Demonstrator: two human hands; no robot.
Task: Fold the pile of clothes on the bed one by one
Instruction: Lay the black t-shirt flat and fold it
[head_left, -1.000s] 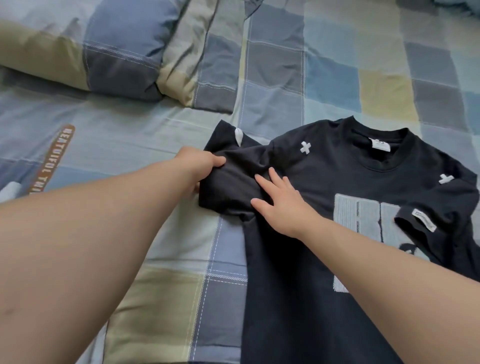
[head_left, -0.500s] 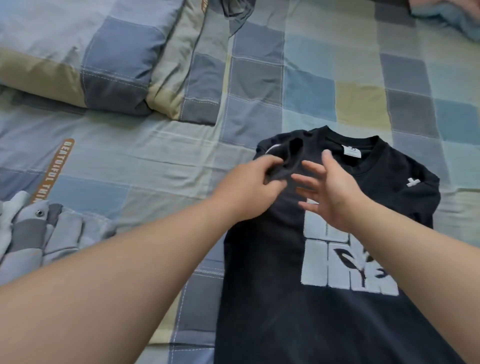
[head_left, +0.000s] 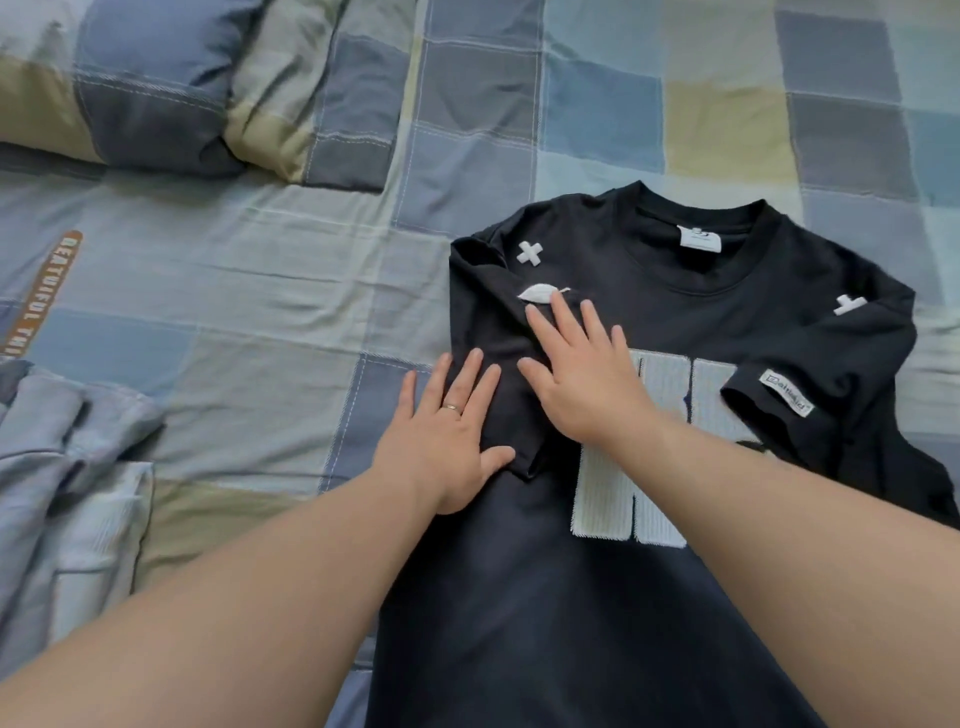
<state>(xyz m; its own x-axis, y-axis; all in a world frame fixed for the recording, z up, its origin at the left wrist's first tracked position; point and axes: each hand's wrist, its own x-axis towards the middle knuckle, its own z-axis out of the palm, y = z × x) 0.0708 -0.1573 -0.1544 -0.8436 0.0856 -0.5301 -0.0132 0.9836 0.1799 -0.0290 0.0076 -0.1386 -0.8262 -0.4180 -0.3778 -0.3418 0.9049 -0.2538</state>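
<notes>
A black T-shirt (head_left: 649, 613) with a white block print lies face up on the checked bedsheet (head_left: 249, 322), collar towards the far side. Both sleeves are folded inward over the chest. My left hand (head_left: 452, 441) lies flat with straight fingers on the folded left sleeve at the shirt's left edge. My right hand (head_left: 576, 379) presses flat on the same sleeve, fingertips near a white patch. Neither hand grips any cloth.
Two checked pillows (head_left: 171, 88) lie at the far left. A crumpled grey-blue garment (head_left: 67, 467) sits at the left edge of the bed. The sheet stretches between that garment and the shirt.
The left sleeve, pinched in my left hand a second ago, is now folded over the chest. Both hands have let go and lie flat on it.
</notes>
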